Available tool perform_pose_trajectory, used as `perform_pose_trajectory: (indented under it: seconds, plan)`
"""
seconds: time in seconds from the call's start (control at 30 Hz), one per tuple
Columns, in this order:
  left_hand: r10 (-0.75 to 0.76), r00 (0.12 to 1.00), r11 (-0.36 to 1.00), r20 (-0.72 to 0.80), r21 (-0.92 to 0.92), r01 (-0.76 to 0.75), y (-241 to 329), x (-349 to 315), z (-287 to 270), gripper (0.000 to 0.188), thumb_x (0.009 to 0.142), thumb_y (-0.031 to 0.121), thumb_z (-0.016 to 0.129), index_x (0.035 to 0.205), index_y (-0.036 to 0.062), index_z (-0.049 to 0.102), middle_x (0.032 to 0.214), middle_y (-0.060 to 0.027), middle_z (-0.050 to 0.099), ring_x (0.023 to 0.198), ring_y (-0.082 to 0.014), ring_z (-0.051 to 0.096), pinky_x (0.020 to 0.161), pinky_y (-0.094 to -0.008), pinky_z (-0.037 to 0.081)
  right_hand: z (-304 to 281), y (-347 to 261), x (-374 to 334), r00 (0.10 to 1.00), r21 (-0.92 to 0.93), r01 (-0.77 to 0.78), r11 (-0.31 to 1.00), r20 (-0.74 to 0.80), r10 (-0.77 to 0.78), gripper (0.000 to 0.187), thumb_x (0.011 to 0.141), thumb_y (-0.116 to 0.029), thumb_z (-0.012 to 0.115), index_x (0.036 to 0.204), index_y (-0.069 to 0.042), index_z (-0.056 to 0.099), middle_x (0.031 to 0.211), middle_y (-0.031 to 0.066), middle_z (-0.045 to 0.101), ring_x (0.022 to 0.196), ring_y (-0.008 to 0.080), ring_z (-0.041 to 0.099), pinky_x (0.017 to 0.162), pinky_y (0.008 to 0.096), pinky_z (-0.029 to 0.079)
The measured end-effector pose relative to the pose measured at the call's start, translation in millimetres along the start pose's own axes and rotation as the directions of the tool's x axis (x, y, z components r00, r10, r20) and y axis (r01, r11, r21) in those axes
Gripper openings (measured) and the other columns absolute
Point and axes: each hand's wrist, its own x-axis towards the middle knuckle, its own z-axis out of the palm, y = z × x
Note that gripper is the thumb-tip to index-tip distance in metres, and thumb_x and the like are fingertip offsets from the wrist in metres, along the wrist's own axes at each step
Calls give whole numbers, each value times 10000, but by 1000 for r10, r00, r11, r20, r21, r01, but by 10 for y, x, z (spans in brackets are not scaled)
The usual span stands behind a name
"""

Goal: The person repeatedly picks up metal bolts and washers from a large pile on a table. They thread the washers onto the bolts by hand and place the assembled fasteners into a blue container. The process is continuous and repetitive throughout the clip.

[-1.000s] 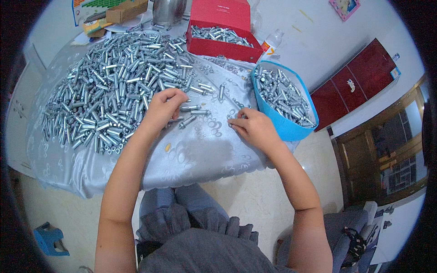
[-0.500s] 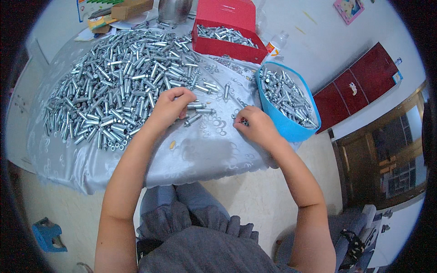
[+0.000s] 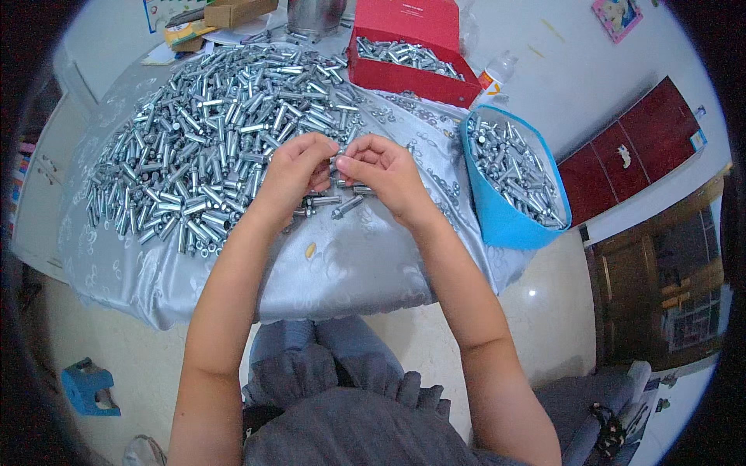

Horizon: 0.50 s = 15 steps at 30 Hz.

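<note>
My left hand (image 3: 298,168) and my right hand (image 3: 384,172) meet fingertip to fingertip over the table, just right of a big heap of silvery expansion bolts (image 3: 233,116). Between the pinched fingers shows a small bit of metal, an expansion bolt (image 3: 335,159) held by my left hand and mostly covered. Thumb and forefinger of my right hand press at its end; whatever small part they pinch is hidden. Below the hands a few loose bolts (image 3: 347,207) lie on the silvery tablecloth (image 3: 365,264). Small washers and nuts (image 3: 443,186) are scattered to the right.
Farther right stands a blue fabric bin (image 3: 509,213) full of bolts. A red open box (image 3: 412,80) at the back holds more, beside a plastic bottle (image 3: 495,74). At the back left are a cardboard box (image 3: 239,11) and a metal pot (image 3: 315,15). A blue stool (image 3: 89,388) stands on the floor.
My right hand has moved left and up from the loose washers and nuts to meet my left hand. My left hand stays by the heap, still pinched. The whole view has shifted slightly.
</note>
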Motion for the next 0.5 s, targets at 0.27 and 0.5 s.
perform_pose_trajectory:
  seconds: [0.27,0.5]
  plan:
    - [-15,999,990,-37,137,20,-45,60,9,117,802,145,512,732,52,521,534,33,398,451,-47,346,432,-197,297,-149,132,79,1000,137,-11,990,16,9,127,755,-41,621,854,-12,548,758,28,582,672,82,545,598,197,444]
    - [-55,996,998,-75,26,57,-87,78,-17,142,798,157,514,695,61,496,525,38,361,442,-53,324,423,-203,276,-87,252,65,937,-318,264,910,-141,-321,147,726,-90,662,837,-14,603,755,37,582,696,92,545,621,223,438]
